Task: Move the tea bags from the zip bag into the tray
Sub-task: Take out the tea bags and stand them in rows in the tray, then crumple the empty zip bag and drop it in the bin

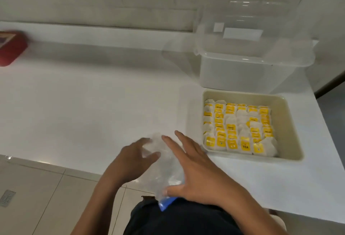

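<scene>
Smooth white countertop (93,104). Far right, clear plastic lidded box (248,57). Just nearer, cream rectangular plastic tray (287,122) packed with rowed yellow-tagged paper tea bags (237,128). Near edge, crinkled clear zip bag (164,169), long axis near-to-far, blue zip nearest. Pressed flat by right hand (196,171), fingers spread; left hand (132,158) loosely curled on it.

tea bags (239,128) in tray (291,122): yellow tags | front-row tag (245,146): "TEA" readable | other tags: small dark print, too blurred to read | clear lidded container (252,53): two white labels, no legible text | red box (9,48): markings unreadable
</scene>
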{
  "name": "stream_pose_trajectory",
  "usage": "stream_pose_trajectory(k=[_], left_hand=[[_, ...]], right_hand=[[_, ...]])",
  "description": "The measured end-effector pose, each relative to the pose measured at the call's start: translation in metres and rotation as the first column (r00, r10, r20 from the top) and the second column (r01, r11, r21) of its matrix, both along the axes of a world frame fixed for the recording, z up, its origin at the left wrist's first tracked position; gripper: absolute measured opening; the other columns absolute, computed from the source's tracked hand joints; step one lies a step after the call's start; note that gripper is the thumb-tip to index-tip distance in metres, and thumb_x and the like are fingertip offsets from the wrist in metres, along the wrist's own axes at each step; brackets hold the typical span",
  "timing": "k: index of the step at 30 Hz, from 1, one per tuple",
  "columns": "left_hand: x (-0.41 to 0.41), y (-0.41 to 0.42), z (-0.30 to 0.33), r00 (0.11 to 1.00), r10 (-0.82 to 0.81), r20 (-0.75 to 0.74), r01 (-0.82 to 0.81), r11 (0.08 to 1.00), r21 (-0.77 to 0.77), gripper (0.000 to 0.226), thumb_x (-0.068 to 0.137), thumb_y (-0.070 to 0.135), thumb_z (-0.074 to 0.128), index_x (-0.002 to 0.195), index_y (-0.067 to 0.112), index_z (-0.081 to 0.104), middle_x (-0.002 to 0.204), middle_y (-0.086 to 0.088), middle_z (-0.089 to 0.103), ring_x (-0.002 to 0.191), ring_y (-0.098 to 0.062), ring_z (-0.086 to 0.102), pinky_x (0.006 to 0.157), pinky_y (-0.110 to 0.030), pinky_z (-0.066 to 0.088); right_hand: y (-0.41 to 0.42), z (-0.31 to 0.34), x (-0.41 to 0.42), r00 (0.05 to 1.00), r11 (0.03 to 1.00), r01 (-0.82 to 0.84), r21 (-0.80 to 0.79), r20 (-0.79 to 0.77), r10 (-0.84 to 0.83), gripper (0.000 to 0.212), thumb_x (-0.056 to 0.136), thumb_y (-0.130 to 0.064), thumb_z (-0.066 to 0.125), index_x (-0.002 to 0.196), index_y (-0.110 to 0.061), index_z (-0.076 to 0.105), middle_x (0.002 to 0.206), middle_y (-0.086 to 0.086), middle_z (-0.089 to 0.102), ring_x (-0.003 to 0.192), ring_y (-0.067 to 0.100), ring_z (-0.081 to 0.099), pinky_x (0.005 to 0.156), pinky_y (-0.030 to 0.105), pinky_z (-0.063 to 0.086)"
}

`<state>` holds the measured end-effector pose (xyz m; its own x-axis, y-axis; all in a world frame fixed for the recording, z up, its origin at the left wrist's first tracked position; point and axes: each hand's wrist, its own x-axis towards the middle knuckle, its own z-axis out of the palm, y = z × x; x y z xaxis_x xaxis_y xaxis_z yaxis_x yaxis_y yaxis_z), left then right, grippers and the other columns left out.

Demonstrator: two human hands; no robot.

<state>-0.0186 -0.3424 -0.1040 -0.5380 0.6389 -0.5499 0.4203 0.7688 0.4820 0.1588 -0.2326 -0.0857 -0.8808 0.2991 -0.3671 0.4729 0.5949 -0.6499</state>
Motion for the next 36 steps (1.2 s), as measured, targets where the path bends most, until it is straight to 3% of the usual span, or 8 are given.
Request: stream_pose_trajectory(k=[4, 8, 13, 19, 25, 28, 32, 36], left_hand=[[0.006, -0.005, 0.008, 0.962, 0.006, 0.273, -0.072, 0.970, 0.233, 0.022, 0.096, 0.021, 0.055, 0.078, 0.021, 0.068, 0.077, 0.010, 0.070, 0.074, -0.005, 0.063, 0.073, -0.025, 0.051], [0.021, -0.013, 0.020, 0.907, -0.034, 0.420, -0.160, 0.895, 0.417, 0.017, 0.095, 0.012, 0.057, 0.091, 0.016, 0.073, 0.088, 0.000, 0.074, 0.084, -0.016, 0.071, 0.077, -0.027, 0.055], [0.039, -0.015, 0.011, 0.919, -0.132, 0.371, -0.077, 0.865, 0.496, 0.041, 0.080, 0.053, 0.074, 0.116, 0.043, 0.058, 0.116, 0.020, 0.063, 0.111, -0.003, 0.062, 0.091, -0.027, 0.052], [0.114, -0.004, 0.005, 0.474, -0.202, 0.857, -0.041, 0.967, 0.250, 0.049, 0.096, 0.048, 0.057, 0.135, 0.020, 0.054, 0.125, -0.010, 0.068, 0.117, -0.025, 0.066, 0.099, -0.046, 0.052], [0.192, 0.012, -0.021, 0.486, -0.137, 0.863, -0.062, 0.980, 0.190, 0.032, 0.097, 0.019, 0.062, 0.128, 0.009, 0.061, 0.116, -0.019, 0.071, 0.110, -0.035, 0.068, 0.094, -0.048, 0.053], [0.236, 0.026, -0.036, 0.550, -0.084, 0.831, -0.133, 0.973, 0.187, 0.026, 0.100, 0.013, 0.050, 0.121, 0.005, 0.063, 0.094, -0.012, 0.073, 0.075, -0.020, 0.072, 0.060, -0.029, 0.057], [0.315, 0.033, -0.066, 0.629, 0.032, 0.777, -0.150, 0.985, 0.081, 0.021, 0.093, 0.028, 0.048, 0.101, 0.015, 0.062, 0.078, -0.019, 0.067, 0.063, -0.021, 0.059, 0.047, -0.018, 0.033], [0.394, 0.033, -0.112, 0.538, 0.083, 0.839, -0.046, 0.997, -0.069, 0.025, 0.089, 0.039, 0.049, 0.098, 0.020, 0.062, 0.089, -0.012, 0.068, 0.067, -0.020, 0.063, 0.050, -0.025, 0.043]], right_hand=[[-0.040, -0.036, -0.024, 0.991, 0.994, 0.105, -0.021, -0.083, -0.106, 0.111, 0.081, -0.034, 0.075, 0.147, -0.058, -0.011, 0.161, -0.022, -0.011, 0.153, 0.014, 0.003, 0.123, 0.036, 0.022], [-0.064, -0.039, -0.024, 0.803, 0.878, 0.436, -0.200, -0.355, -0.479, 0.085, 0.077, -0.003, 0.064, 0.141, -0.049, 0.030, 0.135, -0.021, 0.041, 0.121, -0.004, 0.048, 0.094, 0.005, 0.039], [-0.086, -0.031, 0.004, 0.422, 0.592, 0.723, -0.356, -0.452, -0.786, 0.057, 0.076, 0.007, 0.063, 0.110, -0.036, 0.046, 0.103, -0.010, 0.062, 0.089, 0.008, 0.063, 0.071, 0.013, 0.046], [-0.106, -0.025, 0.063, 0.165, 0.370, 0.861, -0.349, -0.497, -0.852, 0.040, 0.075, 0.006, 0.061, 0.100, -0.023, 0.050, 0.094, -0.001, 0.061, 0.084, 0.019, 0.062, 0.067, 0.035, 0.054], [-0.123, -0.028, 0.155, 0.232, 0.359, 0.915, -0.183, -0.490, -0.840, 0.061, 0.081, -0.005, 0.070, 0.131, -0.030, 0.047, 0.129, -0.011, 0.050, 0.124, 0.010, 0.049, 0.099, 0.025, 0.046], [-0.132, -0.042, 0.209, 0.269, 0.371, 0.922, -0.113, -0.502, -0.822, 0.079, 0.079, -0.014, 0.079, 0.146, -0.028, 0.039, 0.148, -0.007, 0.033, 0.142, 0.012, 0.033, 0.111, 0.016, 0.032], [-0.146, -0.078, 0.264, 0.355, 0.456, 0.877, -0.153, -0.433, -0.828, 0.078, 0.082, -0.021, 0.080, 0.147, -0.029, 0.038, 0.156, -0.006, 0.023, 0.145, 0.008, 0.029, 0.112, 0.023, 0.038], [-0.151, -0.118, 0.317, 0.270, 0.357, 0.924, -0.140, -0.425, -0.864, 0.062, 0.084, -0.007, 0.074, 0.138, -0.024, 0.050, 0.151, -0.005, 0.030, 0.137, -0.004, 0.033, 0.104, 0.007, 0.034]])
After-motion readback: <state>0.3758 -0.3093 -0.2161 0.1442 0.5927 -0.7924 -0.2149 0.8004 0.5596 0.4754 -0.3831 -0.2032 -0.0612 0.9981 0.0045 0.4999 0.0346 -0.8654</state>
